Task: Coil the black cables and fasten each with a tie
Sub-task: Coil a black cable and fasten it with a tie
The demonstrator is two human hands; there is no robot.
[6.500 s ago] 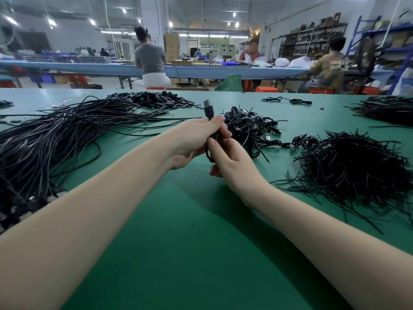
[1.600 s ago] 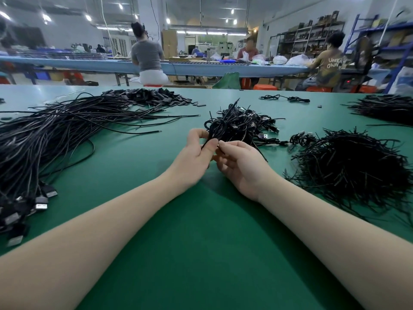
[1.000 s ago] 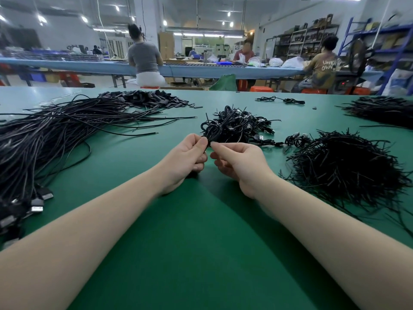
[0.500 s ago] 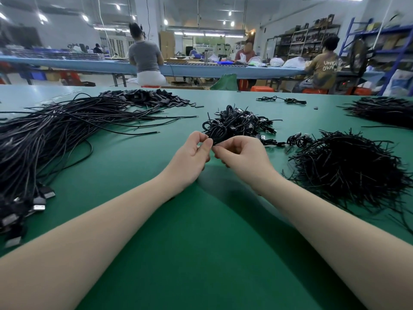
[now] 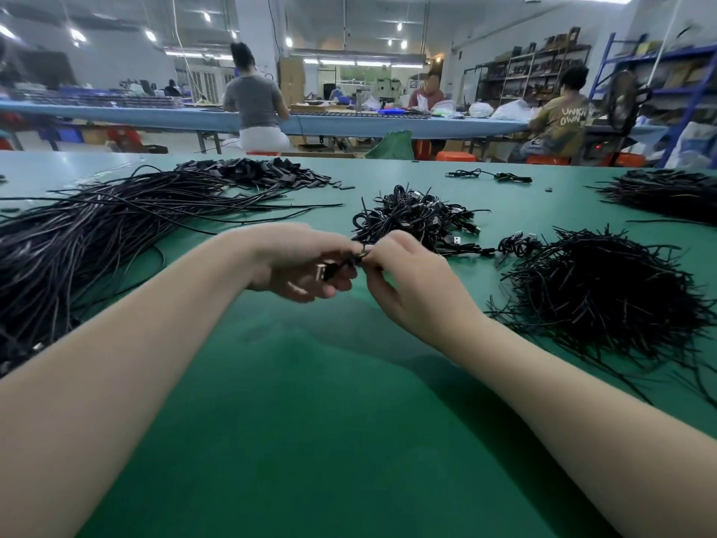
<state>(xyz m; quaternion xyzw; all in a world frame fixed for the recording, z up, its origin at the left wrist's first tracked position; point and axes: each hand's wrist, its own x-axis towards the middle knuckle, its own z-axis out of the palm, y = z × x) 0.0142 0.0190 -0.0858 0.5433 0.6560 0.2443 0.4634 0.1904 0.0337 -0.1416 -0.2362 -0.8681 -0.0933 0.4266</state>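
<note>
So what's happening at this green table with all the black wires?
A person is bundling cables by hand. The left hand grips a small coiled cable while the right hand pinches at its end, apparently fastening a tie. Loose uncoiled cables lie to the left, a heap of finished coils sits just beyond the hands, and a mound of ties is on the right of the table.
</note>
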